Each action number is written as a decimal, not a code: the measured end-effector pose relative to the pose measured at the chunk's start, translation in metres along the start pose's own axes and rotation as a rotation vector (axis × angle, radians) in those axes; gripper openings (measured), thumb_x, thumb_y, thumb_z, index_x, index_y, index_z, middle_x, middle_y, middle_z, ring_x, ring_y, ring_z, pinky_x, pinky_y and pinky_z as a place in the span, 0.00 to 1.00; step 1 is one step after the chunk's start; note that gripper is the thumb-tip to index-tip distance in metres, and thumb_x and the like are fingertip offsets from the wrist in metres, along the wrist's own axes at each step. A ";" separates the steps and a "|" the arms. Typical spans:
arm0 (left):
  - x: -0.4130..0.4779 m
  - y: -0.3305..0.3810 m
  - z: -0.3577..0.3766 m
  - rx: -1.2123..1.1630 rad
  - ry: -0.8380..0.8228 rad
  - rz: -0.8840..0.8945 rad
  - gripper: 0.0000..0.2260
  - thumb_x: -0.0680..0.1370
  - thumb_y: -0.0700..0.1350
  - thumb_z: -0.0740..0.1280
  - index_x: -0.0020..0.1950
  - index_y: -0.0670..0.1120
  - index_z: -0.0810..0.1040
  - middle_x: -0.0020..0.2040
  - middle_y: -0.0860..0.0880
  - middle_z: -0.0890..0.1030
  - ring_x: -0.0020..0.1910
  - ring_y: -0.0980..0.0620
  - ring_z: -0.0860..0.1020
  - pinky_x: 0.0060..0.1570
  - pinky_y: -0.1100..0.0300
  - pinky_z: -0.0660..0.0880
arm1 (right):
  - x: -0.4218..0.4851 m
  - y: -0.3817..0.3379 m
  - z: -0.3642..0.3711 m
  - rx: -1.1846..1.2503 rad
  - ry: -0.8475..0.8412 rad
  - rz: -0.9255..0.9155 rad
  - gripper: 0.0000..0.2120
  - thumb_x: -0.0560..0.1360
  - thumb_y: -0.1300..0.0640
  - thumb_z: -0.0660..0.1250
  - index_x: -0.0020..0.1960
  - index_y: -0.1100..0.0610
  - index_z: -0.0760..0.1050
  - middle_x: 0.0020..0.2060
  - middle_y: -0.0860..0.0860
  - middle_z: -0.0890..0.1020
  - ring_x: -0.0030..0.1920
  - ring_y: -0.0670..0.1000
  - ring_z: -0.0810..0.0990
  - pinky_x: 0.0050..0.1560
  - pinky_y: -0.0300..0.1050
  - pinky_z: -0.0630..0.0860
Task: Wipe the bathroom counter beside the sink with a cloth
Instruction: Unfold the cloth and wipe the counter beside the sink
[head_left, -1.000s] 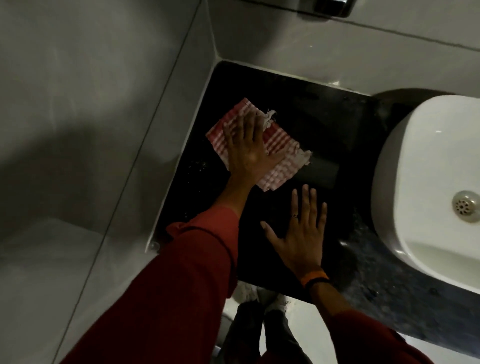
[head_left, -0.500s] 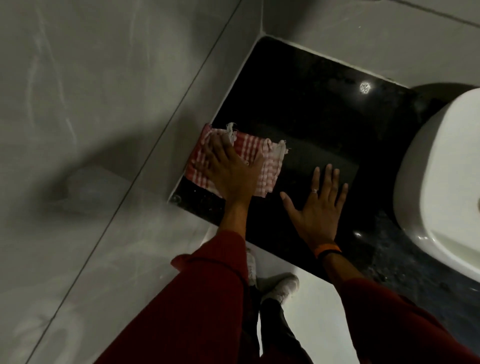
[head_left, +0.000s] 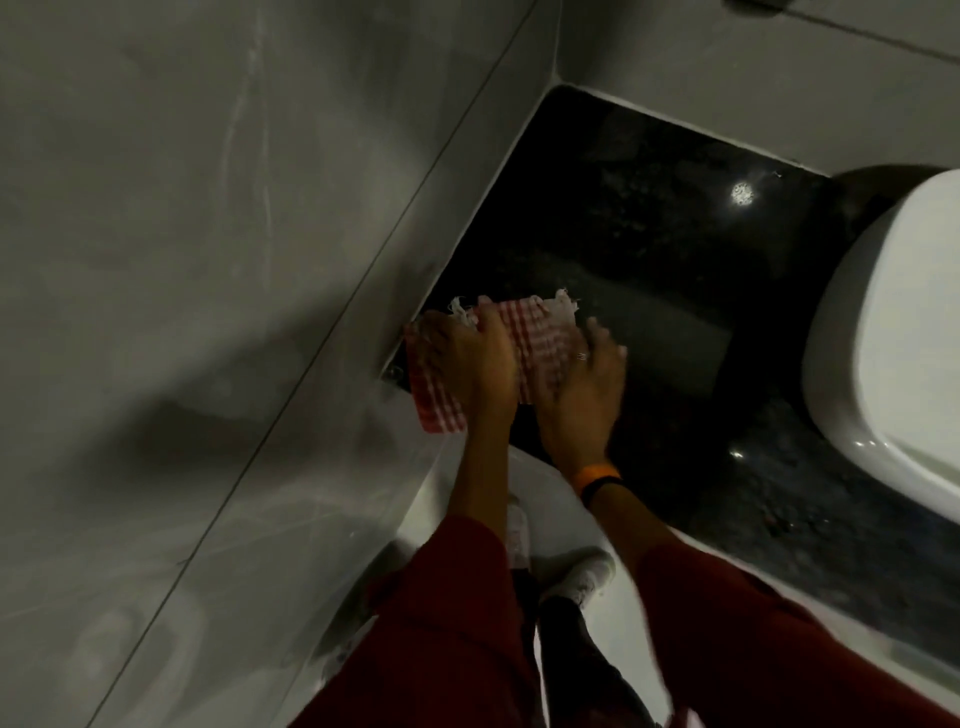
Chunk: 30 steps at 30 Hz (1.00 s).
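Observation:
A red-and-white checked cloth (head_left: 545, 332) lies at the near left corner of the black stone counter (head_left: 649, 218), and its lower end hangs past the front edge. My left hand (head_left: 467, 358) presses flat on the cloth's left part. My right hand (head_left: 582, 389), with a ring and an orange wristband, rests on the cloth's right edge; motion blur hides how its fingers lie. The white sink (head_left: 893, 338) stands at the right of the counter.
Grey tiled walls (head_left: 208, 208) close the counter at the left and the back. Below the front edge are a pale floor and my white shoes (head_left: 576, 577). A bright light reflection (head_left: 742, 193) shows on the counter near the back.
The left hand has dragged the cloth toward the counter's front edge, so it now overhangs. The right hand has slid left from the bare counter onto the cloth.

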<state>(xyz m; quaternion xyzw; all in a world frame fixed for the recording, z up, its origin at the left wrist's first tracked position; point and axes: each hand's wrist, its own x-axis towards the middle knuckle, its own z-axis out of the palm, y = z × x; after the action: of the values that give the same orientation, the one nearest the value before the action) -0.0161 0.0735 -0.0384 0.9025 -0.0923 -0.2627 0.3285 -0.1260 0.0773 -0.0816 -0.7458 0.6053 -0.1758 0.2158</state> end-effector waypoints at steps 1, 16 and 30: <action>0.008 0.001 -0.003 -0.021 0.043 0.066 0.32 0.83 0.59 0.56 0.81 0.40 0.56 0.81 0.40 0.59 0.81 0.40 0.56 0.81 0.43 0.53 | -0.002 -0.018 0.009 0.019 -0.062 -0.044 0.33 0.81 0.43 0.61 0.80 0.58 0.58 0.81 0.59 0.59 0.82 0.61 0.55 0.82 0.63 0.48; 0.048 0.002 -0.005 0.024 -0.098 0.394 0.16 0.85 0.49 0.58 0.55 0.45 0.84 0.53 0.41 0.85 0.52 0.43 0.82 0.55 0.55 0.76 | -0.010 0.043 0.009 -0.340 -0.521 -0.771 0.35 0.79 0.32 0.53 0.81 0.45 0.52 0.83 0.56 0.53 0.82 0.61 0.48 0.81 0.65 0.47; 0.015 0.004 0.021 0.162 -0.139 0.504 0.15 0.84 0.46 0.56 0.62 0.46 0.81 0.57 0.42 0.85 0.55 0.39 0.82 0.61 0.43 0.77 | -0.075 0.067 -0.080 -0.006 -0.504 -0.426 0.19 0.73 0.70 0.71 0.61 0.55 0.83 0.62 0.55 0.84 0.64 0.57 0.82 0.62 0.52 0.81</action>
<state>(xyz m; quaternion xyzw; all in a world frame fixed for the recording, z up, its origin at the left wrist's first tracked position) -0.0143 0.0534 -0.0557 0.8541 -0.3571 -0.2259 0.3033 -0.2385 0.1303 -0.0501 -0.8763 0.3639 -0.0251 0.3148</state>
